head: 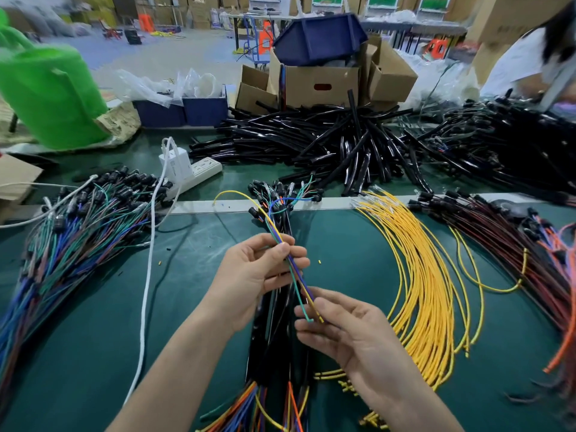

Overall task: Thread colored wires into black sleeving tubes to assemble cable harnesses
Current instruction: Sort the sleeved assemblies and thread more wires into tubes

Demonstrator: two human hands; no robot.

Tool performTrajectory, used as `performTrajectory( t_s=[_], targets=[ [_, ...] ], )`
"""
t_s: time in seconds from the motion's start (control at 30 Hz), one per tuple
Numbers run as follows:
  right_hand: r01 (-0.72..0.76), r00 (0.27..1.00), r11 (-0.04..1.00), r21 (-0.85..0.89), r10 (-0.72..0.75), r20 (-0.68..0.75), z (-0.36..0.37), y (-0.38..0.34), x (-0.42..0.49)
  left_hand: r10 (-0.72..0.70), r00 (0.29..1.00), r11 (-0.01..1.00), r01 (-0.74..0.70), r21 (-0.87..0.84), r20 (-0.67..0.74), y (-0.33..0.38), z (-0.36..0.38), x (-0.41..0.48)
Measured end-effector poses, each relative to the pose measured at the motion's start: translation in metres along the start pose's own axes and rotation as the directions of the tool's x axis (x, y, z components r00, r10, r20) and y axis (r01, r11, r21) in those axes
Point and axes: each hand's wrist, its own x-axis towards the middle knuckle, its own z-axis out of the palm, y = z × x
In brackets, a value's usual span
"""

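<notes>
Left hand [258, 275]: raised over the table's middle, thumb and curled fingers pinching the upper part of the three-wire bundle [296, 275]
Right hand [339, 328]: lower and nearer the body, thumb and forefinger pinching the bundle's lower ends; the other fingers are loosely bent below, holding nothing
Three-wire bundle: one yellow, one purple-blue and one green wire, running at a slant between both hands; the far ends arc up towards the connectors at the table seam
Sleeved harnesses [274, 332]: black-sleeved harnesses lying under the hands, coloured wire tails fanning out at the near edge
Black sleeving tubes [327, 145]: a big loose pile at the far side, in front of a cardboard box [321, 85] with a blue bin [318, 39] on top
Yellow wires [420, 275]: a curved fan on the green mat [93, 338], right of the hands
Mixed wires [62, 238]: blue, green and brown heap at left, black connectors on the far ends
Red wires [514, 238]: dark heap at far right
Power strip [199, 171]: beyond the seam, a white charger [174, 165] plugged in, its white cable [146, 291] trailing towards the near edge
Green object [53, 98]: blurred, possibly a plastic bag, far left
</notes>
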Motion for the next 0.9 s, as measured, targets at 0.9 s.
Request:
performTrajectory(
  t_s=[0.9],
  targets=[
    [0.149,0.96,0.957,-0.25,-0.201,-0.197,-0.022,0.002,-0.008,0.041,0.999,0.999,-0.041,-0.006,0.026,-0.032,0.033,-0.018]
  ],
)
